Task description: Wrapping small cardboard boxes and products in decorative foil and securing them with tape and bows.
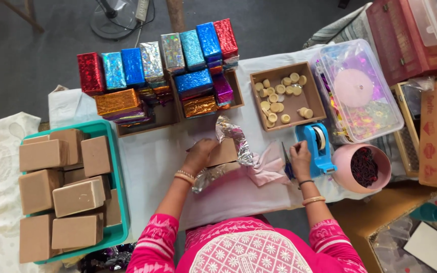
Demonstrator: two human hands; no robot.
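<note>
The left hand [200, 155], at centre frame, lies fingers-down on a plain brown box [222, 151], pressing it onto a sheet of silver wrapping foil [231, 136] that curls up behind and beneath it; the hand is closed on the box, not spread. The right hand [299, 157], just right of centre, has its fingertips narrowed at the blue tape dispenser [318, 146]; whether tape is pinched between them cannot be told. A pink cloth [266, 169] lies between the hands on the white table cover [153, 156]. To the right stands a pink bowl [347, 162] of dark pieces. Above it sits a clear lidded tub [380, 88] of sequins, and beside that a brown tray [299, 103] of small cream discs. At upper centre, wrapped glittering boxes [153, 63] are ranked. At left, a teal crate [120, 202] holds unwrapped brown boxes [77, 197].
</note>
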